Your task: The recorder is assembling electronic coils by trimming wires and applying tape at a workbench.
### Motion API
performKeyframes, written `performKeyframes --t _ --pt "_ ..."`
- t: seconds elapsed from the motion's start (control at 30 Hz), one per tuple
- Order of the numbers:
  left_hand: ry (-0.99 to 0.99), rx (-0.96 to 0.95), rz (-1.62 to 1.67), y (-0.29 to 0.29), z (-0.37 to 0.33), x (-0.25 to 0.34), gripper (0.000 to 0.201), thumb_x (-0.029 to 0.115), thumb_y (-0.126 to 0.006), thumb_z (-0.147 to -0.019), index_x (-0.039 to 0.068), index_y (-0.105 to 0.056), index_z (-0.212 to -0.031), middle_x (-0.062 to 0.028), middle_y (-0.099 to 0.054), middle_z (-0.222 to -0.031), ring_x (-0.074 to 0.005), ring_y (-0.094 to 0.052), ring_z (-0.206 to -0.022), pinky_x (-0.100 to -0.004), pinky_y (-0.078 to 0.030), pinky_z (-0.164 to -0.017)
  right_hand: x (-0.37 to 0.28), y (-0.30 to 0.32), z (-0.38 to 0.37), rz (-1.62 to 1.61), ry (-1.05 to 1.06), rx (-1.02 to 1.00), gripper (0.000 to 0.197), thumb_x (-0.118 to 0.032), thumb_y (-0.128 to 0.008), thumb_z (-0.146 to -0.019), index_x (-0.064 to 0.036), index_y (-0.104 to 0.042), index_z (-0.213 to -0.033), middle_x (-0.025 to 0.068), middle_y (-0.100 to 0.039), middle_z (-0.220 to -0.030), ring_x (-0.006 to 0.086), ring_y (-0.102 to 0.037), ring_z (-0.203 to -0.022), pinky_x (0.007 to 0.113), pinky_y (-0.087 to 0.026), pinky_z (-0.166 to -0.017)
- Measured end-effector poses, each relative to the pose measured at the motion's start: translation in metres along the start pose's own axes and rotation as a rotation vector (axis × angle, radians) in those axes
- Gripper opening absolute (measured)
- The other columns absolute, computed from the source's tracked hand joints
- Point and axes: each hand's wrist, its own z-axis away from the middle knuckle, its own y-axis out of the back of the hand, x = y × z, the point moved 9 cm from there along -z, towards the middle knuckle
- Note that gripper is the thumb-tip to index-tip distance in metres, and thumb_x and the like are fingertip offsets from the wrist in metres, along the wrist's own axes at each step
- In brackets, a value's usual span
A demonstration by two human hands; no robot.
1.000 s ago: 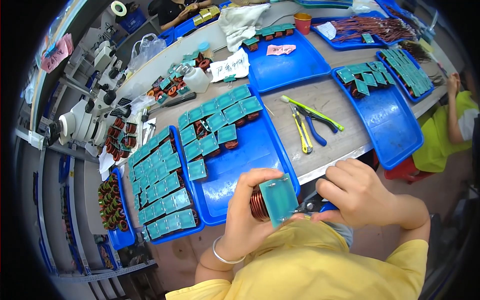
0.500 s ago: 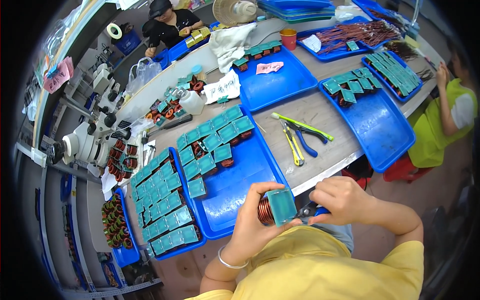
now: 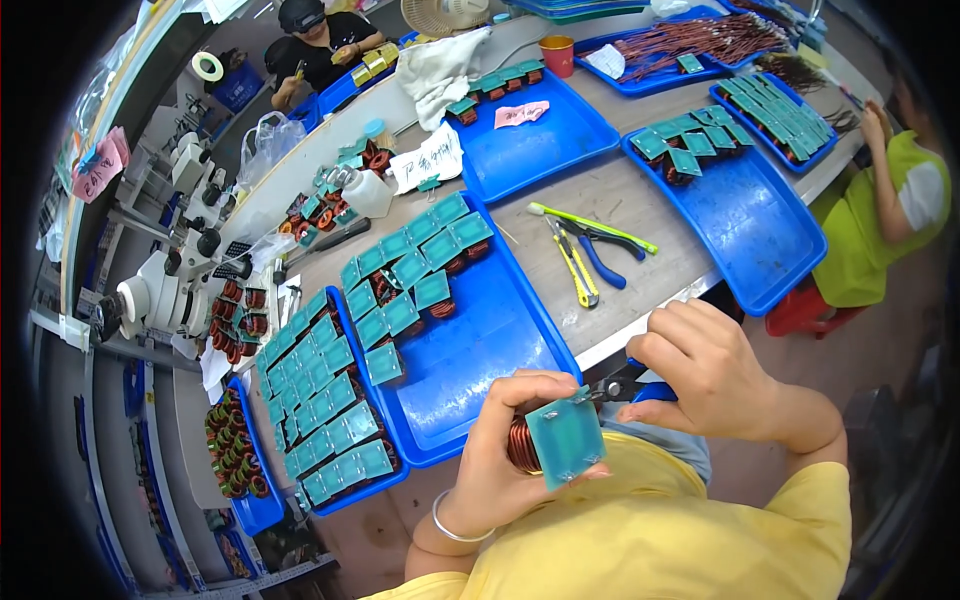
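My left hand (image 3: 490, 452) is closed round a copper-wound coil (image 3: 522, 443) with a square green circuit board (image 3: 567, 440) fixed to its face. The board is tilted toward me, and small solder points show along its top and bottom edges. In my right hand (image 3: 700, 362) is a pair of blue-handled cutting pliers (image 3: 618, 386), gripped by the handles. The pliers' jaws are at the board's upper right corner; whether they close on a lead there is too small to tell. Both hands are in front of my body, off the table's front edge.
A blue tray (image 3: 480, 370) of board-topped coils lies to the left, beside another full tray (image 3: 335, 400). A yellow utility knife (image 3: 575, 268), more pliers (image 3: 600, 262) and a green brush (image 3: 590, 226) rest on the table. Another tray (image 3: 760, 240) stands right. Two other people sit nearby.
The pliers have moved from the board's lower right side up to its upper right corner. My right hand has risen, and the board has turned to show its face more.
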Motion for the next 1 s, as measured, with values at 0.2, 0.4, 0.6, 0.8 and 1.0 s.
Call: performKeyframes --t 0.2,0.4,0.6,0.8,1.0 --pt "-0.014 0.006 -0.002 0.001 0.0 0.001 0.064 0.013 -0.083 -0.06 0.002 -0.044 -0.109 -0.0126 -0.051 -0.106 -0.0215 -0.052 -0.099 -0.0298 -0.044 -0.084 -0.002 0.0 -0.002 -0.014 0.008 -0.001 0.048 -0.047 -0.063 -0.072 -0.0017 -0.051 -0.08 0.0096 -0.043 -0.069 0.026 -0.046 -0.062 0.034 -0.038 -0.057" --pt "-0.095 0.0 -0.105 0.003 -0.002 0.008 0.063 0.012 -0.083 -0.059 0.002 -0.045 -0.108 -0.0137 -0.053 -0.103 -0.0233 -0.054 -0.097 -0.0312 -0.044 -0.082 -0.002 -0.001 -0.006 0.004 0.009 -0.028 0.047 -0.047 -0.061 -0.074 -0.0017 -0.05 -0.078 0.0095 -0.043 -0.069 0.0259 -0.047 -0.062 0.034 -0.038 -0.057" --pt "-0.075 0.018 -0.081 0.008 -0.002 0.001 0.063 0.011 -0.083 -0.059 0.002 -0.044 -0.108 -0.0135 -0.052 -0.105 -0.0223 -0.054 -0.098 -0.0306 -0.044 -0.082 0.001 -0.01 -0.009 -0.001 0.019 -0.07 0.044 -0.045 -0.06 -0.075 -0.0024 -0.05 -0.076 0.0087 -0.045 -0.069 0.0251 -0.048 -0.061 0.034 -0.039 -0.056" --pt "0.101 0.004 0.107 0.01 0.0 -0.025 0.07 0.019 -0.083 -0.06 0.001 -0.041 -0.114 -0.0109 -0.047 -0.111 -0.0174 -0.049 -0.101 -0.0283 -0.041 -0.087 0.011 -0.021 -0.009 -0.082 -0.049 -0.11 0.044 -0.045 -0.063 -0.073 -0.0031 -0.051 -0.078 0.0089 -0.047 -0.071 0.0262 -0.05 -0.063 0.034 -0.04 -0.057" --pt "0.009 -0.026 0.032 0.008 0.001 -0.019 0.072 0.022 -0.082 -0.06 0.001 -0.041 -0.115 -0.0119 -0.048 -0.112 -0.0204 -0.049 -0.101 -0.0307 -0.04 -0.088 -0.003 -0.011 -0.021 -0.09 0.017 -0.022 0.046 -0.047 -0.063 -0.073 -0.0031 -0.051 -0.08 0.0085 -0.045 -0.071 0.0257 -0.047 -0.063 0.034 -0.037 -0.057"
